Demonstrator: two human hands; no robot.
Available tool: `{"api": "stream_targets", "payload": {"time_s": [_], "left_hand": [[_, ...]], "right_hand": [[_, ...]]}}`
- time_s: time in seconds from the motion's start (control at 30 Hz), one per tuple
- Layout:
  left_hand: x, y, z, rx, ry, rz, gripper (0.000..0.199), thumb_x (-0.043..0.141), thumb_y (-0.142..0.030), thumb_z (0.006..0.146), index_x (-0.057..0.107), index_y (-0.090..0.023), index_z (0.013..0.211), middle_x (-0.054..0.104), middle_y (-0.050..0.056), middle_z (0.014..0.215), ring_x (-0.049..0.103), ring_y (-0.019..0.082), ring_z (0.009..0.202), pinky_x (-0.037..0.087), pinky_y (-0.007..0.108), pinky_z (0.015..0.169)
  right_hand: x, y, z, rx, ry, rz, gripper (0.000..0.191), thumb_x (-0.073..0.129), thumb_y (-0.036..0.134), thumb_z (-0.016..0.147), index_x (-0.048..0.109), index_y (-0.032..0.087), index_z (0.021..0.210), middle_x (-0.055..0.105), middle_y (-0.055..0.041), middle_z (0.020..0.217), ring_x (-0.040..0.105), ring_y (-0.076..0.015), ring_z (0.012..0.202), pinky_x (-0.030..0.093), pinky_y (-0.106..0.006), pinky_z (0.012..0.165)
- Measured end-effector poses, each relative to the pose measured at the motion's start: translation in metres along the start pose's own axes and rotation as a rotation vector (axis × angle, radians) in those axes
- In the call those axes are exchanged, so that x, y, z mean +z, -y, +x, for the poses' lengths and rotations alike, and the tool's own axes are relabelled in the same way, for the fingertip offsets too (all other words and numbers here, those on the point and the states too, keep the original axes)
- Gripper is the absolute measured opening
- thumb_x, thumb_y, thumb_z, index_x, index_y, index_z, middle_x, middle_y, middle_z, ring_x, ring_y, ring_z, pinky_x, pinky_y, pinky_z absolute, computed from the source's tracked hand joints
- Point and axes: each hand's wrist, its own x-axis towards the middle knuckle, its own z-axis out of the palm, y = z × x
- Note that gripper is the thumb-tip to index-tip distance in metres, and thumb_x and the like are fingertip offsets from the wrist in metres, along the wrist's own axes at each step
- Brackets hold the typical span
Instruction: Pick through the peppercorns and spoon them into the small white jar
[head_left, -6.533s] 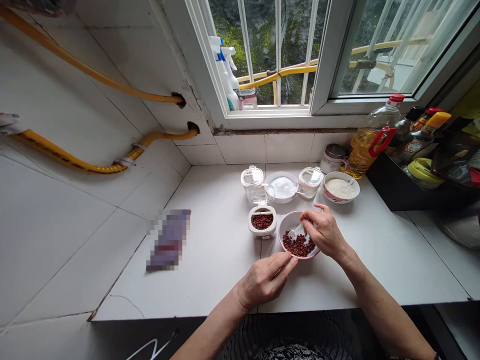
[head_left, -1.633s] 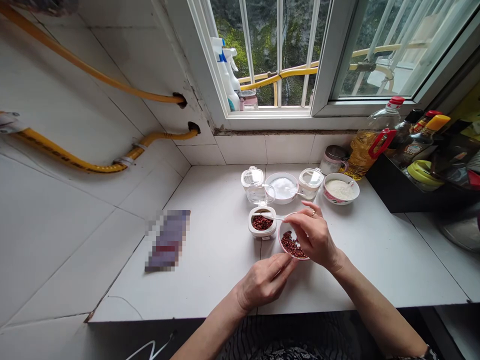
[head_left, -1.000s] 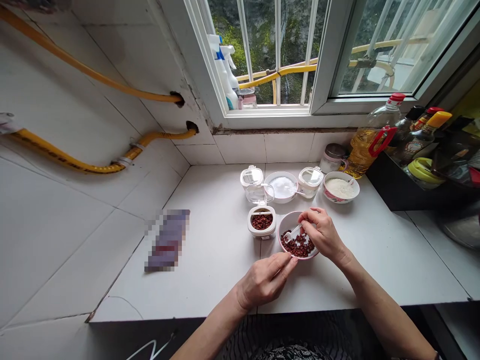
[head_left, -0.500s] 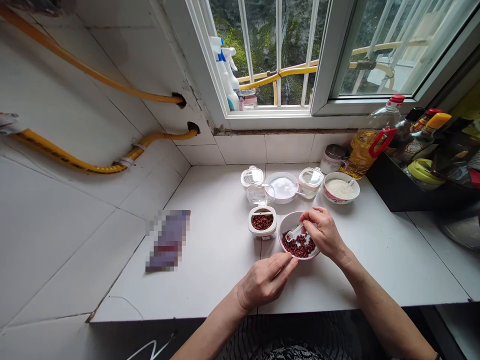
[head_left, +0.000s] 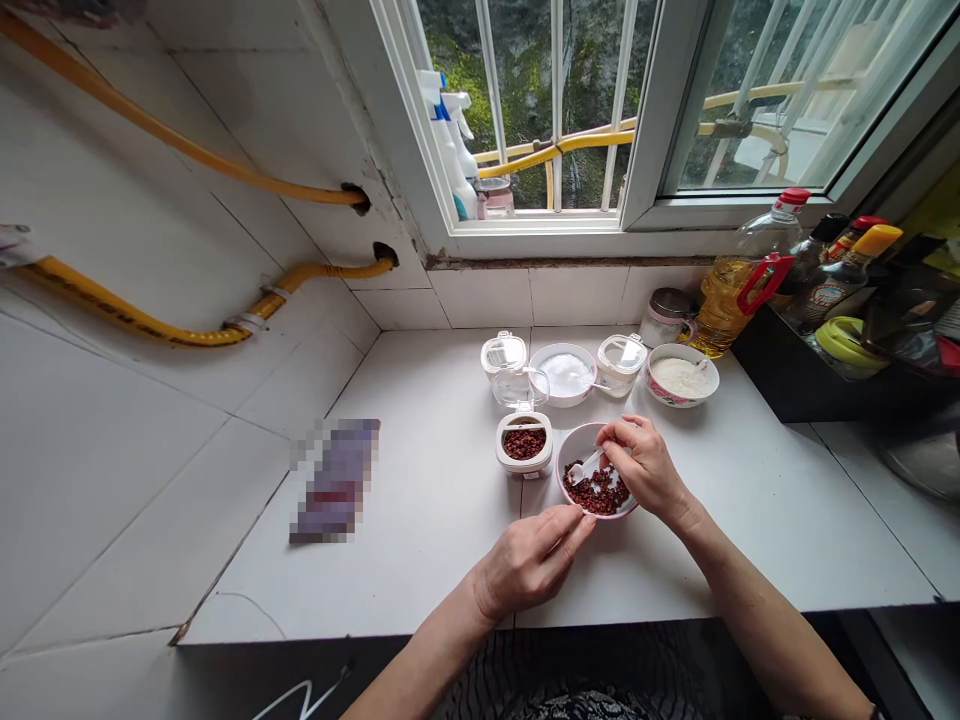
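Moved since the earlier frame of 1.6 s ago: one white spoon [head_left: 589,465], from over the open jar [head_left: 525,466] down into the near bowl [head_left: 576,444].

Right hand [head_left: 646,468]: at three o'clock of the near bowl; fingers pinching the spoon handle, seemingly for fine control. Spoon head: towards nine o'clock, among the dark red grains [head_left: 598,496].

Left hand [head_left: 525,562]: at seven o'clock; fingers pinching the rim at six, probably to steady the bowl.

Near bowl: upright, between the hands; grains mostly towards six o'clock.

Open jar: just beside it, towards nine o'clock, more dark red grains inside; clear lid [head_left: 520,388] raised at its twelve, which keeps the mouth accessible. Nearness presumably shortens the spoon's path.

Outer row on the table [head_left: 442,500]: white-filled bowl [head_left: 566,402], eleven o'clock; lidded jar [head_left: 619,382], between twelve and one; floral bowl [head_left: 681,402], between one and two, apparently set back for working room.
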Motion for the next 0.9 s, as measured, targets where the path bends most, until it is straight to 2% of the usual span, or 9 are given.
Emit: {"api": "stream_targets", "payload": {"time_s": [0.1,0.3,0.47,0.53,0.67,0.73,0.8,0.9], "left_hand": [[0.0,0.0,0.0,0.002,-0.003,-0.003,0.042,0.043,-0.001,0.093,0.054,-0.003,0.133,0.069,0.016,0.105,0.071,0.022,0.1,0.063,0.03,0.078],[0.0,0.001,0.0,0.009,-0.016,-0.004,0.038,0.044,-0.001,0.092,0.058,-0.001,0.127,0.069,0.017,0.105,0.07,0.022,0.098,0.063,0.029,0.076],[0.001,0.001,-0.001,0.012,-0.003,0.002,0.039,0.044,0.0,0.092,0.056,-0.001,0.129,0.068,0.018,0.105,0.071,0.023,0.1,0.063,0.03,0.078],[0.001,0.001,-0.001,0.014,-0.001,0.002,0.04,0.044,0.0,0.092,0.055,-0.001,0.13,0.068,0.018,0.105,0.071,0.022,0.1,0.063,0.03,0.077],[0.0,0.0,0.0,0.005,-0.018,0.013,0.037,0.044,-0.002,0.093,0.057,-0.002,0.127,0.069,0.018,0.104,0.071,0.022,0.098,0.064,0.03,0.076],[0.0,0.0,0.001,0.004,-0.025,0.017,0.035,0.043,-0.002,0.094,0.057,-0.002,0.126,0.069,0.017,0.103,0.071,0.022,0.096,0.064,0.03,0.074],[0.0,0.0,0.002,0.007,-0.027,0.016,0.035,0.043,-0.002,0.094,0.058,-0.002,0.126,0.07,0.017,0.102,0.072,0.022,0.095,0.064,0.03,0.073],[0.0,0.0,0.002,0.01,-0.021,0.013,0.038,0.042,-0.002,0.094,0.056,-0.002,0.129,0.07,0.017,0.103,0.071,0.023,0.096,0.064,0.031,0.074]], "right_hand": [[-0.002,0.003,0.0,0.037,-0.003,0.037,0.018,0.046,0.016,0.082,0.058,0.025,0.071,0.067,0.0034,0.057,0.063,-0.0207,0.071,0.041,-0.043,0.101],[-0.008,0.003,0.002,0.123,-0.098,0.101,0.016,0.051,0.023,0.081,0.062,0.025,0.071,0.069,0.0006,0.055,0.066,-0.0245,0.083,0.046,-0.039,0.09],[-0.007,0.012,0.004,0.185,-0.107,0.272,0.014,0.053,0.028,0.085,0.063,0.022,0.078,0.07,-0.0005,0.06,0.066,-0.0204,0.064,0.051,-0.034,0.072],[-0.005,0.02,0.004,0.132,-0.143,0.304,0.014,0.054,0.03,0.089,0.064,0.021,0.086,0.073,-0.002,0.068,0.068,-0.0196,0.065,0.052,-0.034,0.073],[0.003,0.034,0.006,-0.155,-0.235,0.168,0.011,0.054,0.024,0.094,0.065,0.023,0.095,0.075,-0.001,0.072,0.069,-0.0202,0.073,0.048,-0.043,0.097],[0.006,0.035,0.006,-0.253,-0.261,0.109,0.012,0.053,0.019,0.094,0.064,0.024,0.094,0.074,0.0006,0.07,0.068,-0.0197,0.072,0.044,-0.046,0.103],[0.008,0.034,0.007,-0.243,-0.28,0.097,0.012,0.053,0.018,0.094,0.064,0.024,0.093,0.074,0.0007,0.069,0.068,-0.0201,0.074,0.046,-0.045,0.101],[0.009,0.029,0.007,-0.125,-0.295,0.141,0.01,0.054,0.023,0.094,0.064,0.024,0.091,0.074,-0.0013,0.07,0.069,-0.0226,0.082,0.052,-0.041,0.09]]}}
